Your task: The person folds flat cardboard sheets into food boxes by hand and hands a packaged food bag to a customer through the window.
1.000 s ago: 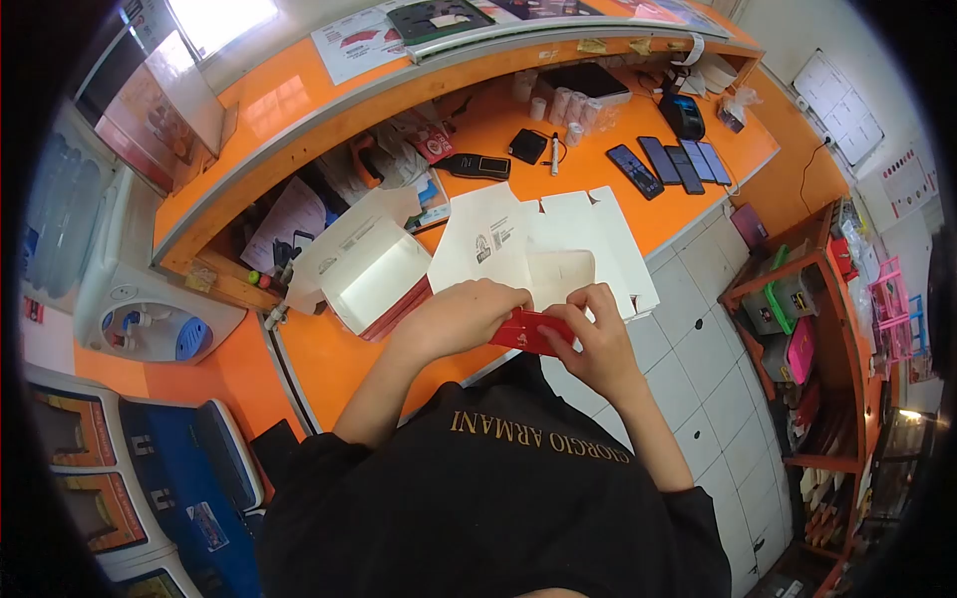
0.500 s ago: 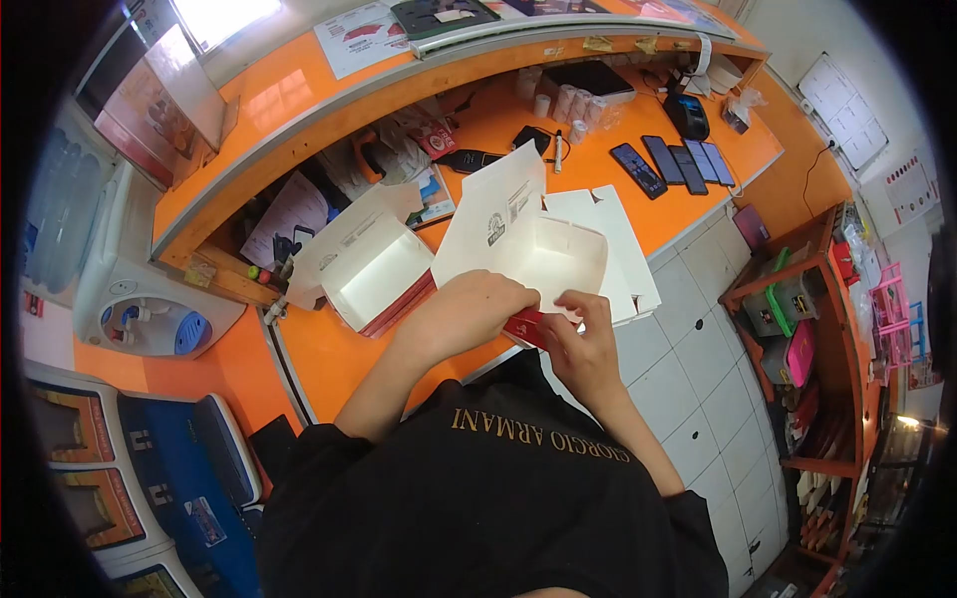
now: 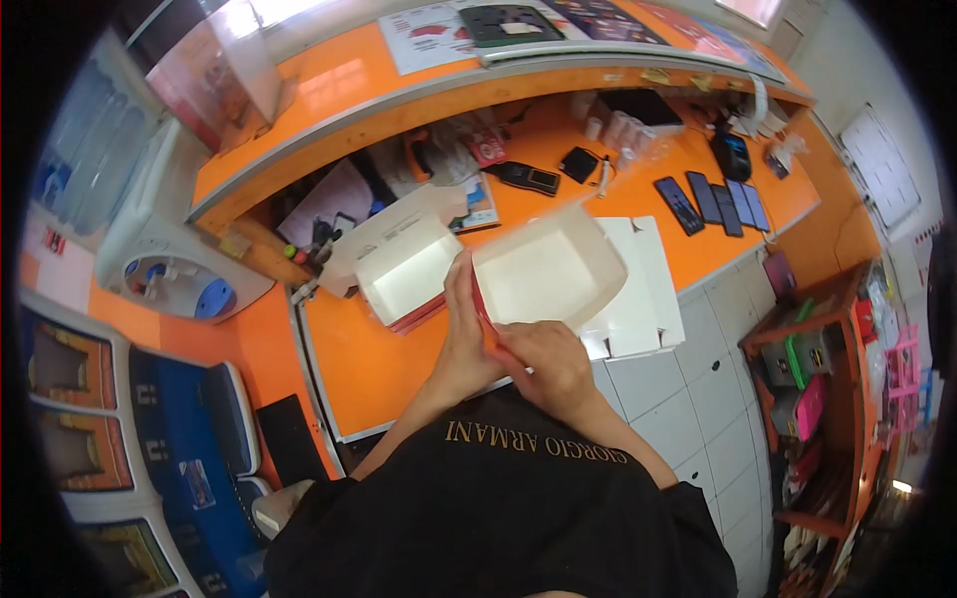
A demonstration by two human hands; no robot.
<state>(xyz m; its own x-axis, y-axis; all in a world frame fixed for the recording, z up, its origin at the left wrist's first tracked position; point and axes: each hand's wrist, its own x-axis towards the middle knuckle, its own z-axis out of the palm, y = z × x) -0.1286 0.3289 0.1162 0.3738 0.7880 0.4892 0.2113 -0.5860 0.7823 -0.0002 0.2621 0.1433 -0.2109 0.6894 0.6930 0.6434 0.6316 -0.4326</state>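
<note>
An open box point(image 3: 550, 271), white inside and red outside, is in front of me, between my two hands. My left hand point(image 3: 463, 337) presses against its red left side, fingers together and pointing away from me. At the near left corner, my right hand point(image 3: 554, 363) is closed on the red edge, its fingertips partly hidden. Another open box point(image 3: 411, 269), white with red sides and its lid raised, stands to the left on the orange counter point(image 3: 355, 375). Flat white cardboard point(image 3: 650, 289) lies beneath and to the right of the box I hold.
Several phones point(image 3: 714, 203) lie at the counter's right. A black handheld device point(image 3: 528, 178), a small black box point(image 3: 578, 164) and wrapped rolls point(image 3: 630, 135) are behind the boxes. A raised shelf edge point(image 3: 498, 88) crosses the back; a water dispenser point(image 3: 179, 269) stands left.
The held box has turned and its side walls stand more upright. My left hand has gone from gripping its front edge to its left side. The view has shifted, moving the scene rightward.
</note>
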